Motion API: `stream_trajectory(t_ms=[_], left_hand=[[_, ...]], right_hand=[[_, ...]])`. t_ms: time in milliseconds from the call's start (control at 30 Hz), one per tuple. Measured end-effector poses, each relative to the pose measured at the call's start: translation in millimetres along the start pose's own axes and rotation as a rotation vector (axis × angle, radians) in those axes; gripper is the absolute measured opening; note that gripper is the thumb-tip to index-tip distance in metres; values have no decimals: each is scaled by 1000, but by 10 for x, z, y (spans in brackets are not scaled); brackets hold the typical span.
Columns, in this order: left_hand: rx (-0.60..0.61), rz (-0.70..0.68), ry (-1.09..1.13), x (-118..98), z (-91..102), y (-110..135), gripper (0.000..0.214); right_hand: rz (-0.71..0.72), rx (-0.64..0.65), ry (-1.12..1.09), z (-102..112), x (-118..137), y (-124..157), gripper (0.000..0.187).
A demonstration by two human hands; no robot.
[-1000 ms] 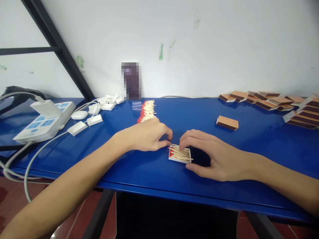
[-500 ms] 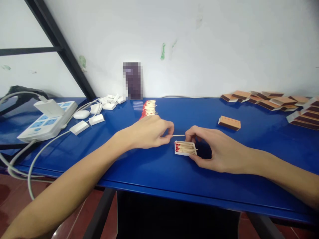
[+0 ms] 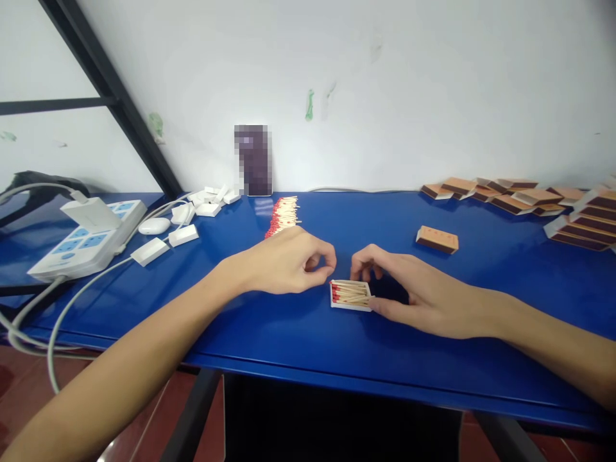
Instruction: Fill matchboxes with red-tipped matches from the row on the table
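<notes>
A small white matchbox tray [image 3: 351,308] full of red-tipped matches [image 3: 350,292] lies on the blue table. My right hand [image 3: 409,289] grips its right end, thumb at the near corner and fingers at the far side. Just left of the tray, my left hand [image 3: 293,260] has thumb and index finger brought together in a pinch. No match shows sticking out of that pinch, and whatever may be between the fingertips is hidden. Behind my left hand lies a loose pile of matches [image 3: 285,215], red heads to the left.
One matchbox sleeve [image 3: 437,239] lies beyond my right hand. More orange-brown sleeves [image 3: 513,196] are heaped at the back right, beside a stack [image 3: 584,224]. White trays [image 3: 208,209], an earbud case [image 3: 154,226], a power strip [image 3: 86,244] and cables are at left. A blurred phone [image 3: 254,160] leans against the wall.
The match that stuck out of my left hand's fingertips is no longer visible there. My left hand stays close to the tray. The view has shifted slightly.
</notes>
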State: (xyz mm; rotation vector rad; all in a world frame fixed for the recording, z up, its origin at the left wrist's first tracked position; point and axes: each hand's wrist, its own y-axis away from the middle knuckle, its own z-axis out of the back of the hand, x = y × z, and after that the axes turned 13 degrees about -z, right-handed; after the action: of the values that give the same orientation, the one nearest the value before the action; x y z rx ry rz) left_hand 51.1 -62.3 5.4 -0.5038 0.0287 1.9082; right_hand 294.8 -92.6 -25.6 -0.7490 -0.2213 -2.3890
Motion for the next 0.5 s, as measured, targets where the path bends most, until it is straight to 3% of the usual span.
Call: stream_trajectory(t_ms=[267,500], left_hand=[[74,49,129,36,-6,13,22],[79,11,47,6,-73,-38,18]], right_hand=[[-57,30,1,45,-3,-2,18],[-15,26,30,-38,10,-7,18]])
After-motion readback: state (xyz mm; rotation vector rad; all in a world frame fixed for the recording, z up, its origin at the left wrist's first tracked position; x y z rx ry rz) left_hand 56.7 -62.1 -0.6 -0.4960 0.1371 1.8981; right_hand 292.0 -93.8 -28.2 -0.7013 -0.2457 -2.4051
